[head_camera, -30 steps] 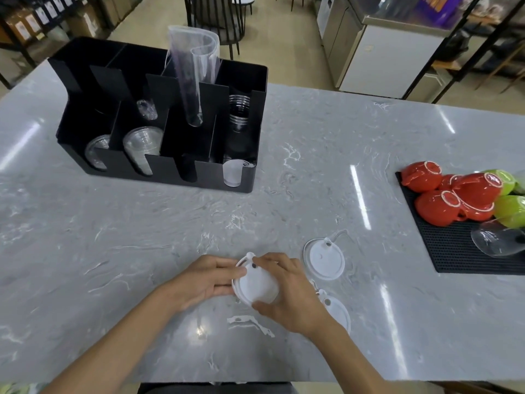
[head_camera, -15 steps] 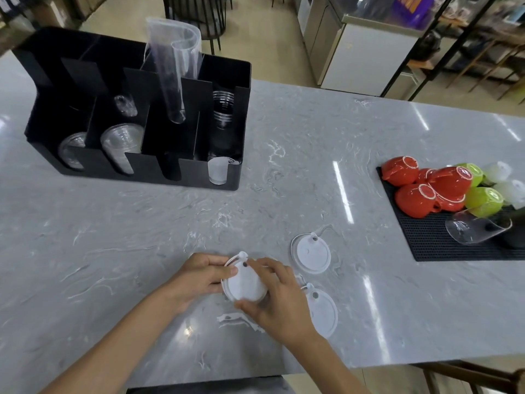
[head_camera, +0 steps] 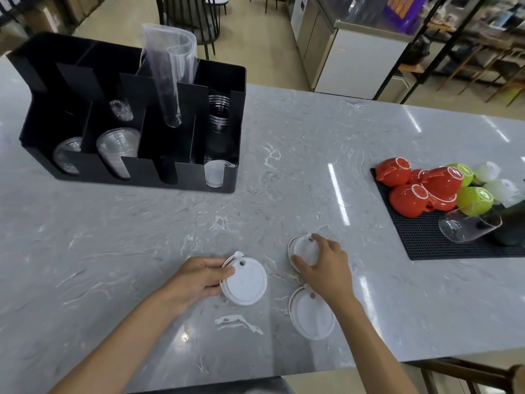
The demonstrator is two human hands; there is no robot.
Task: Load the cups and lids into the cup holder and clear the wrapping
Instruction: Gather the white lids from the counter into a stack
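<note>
the left hand [head_camera: 199, 280] grips a small stack of white lids [head_camera: 245, 282] by its left edge, fingers over the rim, the stack resting on the counter [head_camera: 284, 155]. the right hand [head_camera: 324, 265] is curled over a second lid [head_camera: 302, 250] a little further out, fingertips on its rim, seemingly closing to lift it; whether it has left the surface i cannot tell. a third lid [head_camera: 311, 317] lies loose just beneath the right wrist, untouched.

well apart, at the far left of the counter, the black cup holder [head_camera: 127, 123] already has clear cups [head_camera: 116, 150] lying in its two front left slots and another stack [head_camera: 218, 115] in the right-hand bay, with a few white lids [head_camera: 214, 173] in the front right slot. a clear plastic sleeve [head_camera: 170, 72] stands upright in a middle compartment.

judging from this, the cups look mostly loaded; the lids on the counter still need gathering and slotting in, and the wrapping remains to be cleared.
</note>
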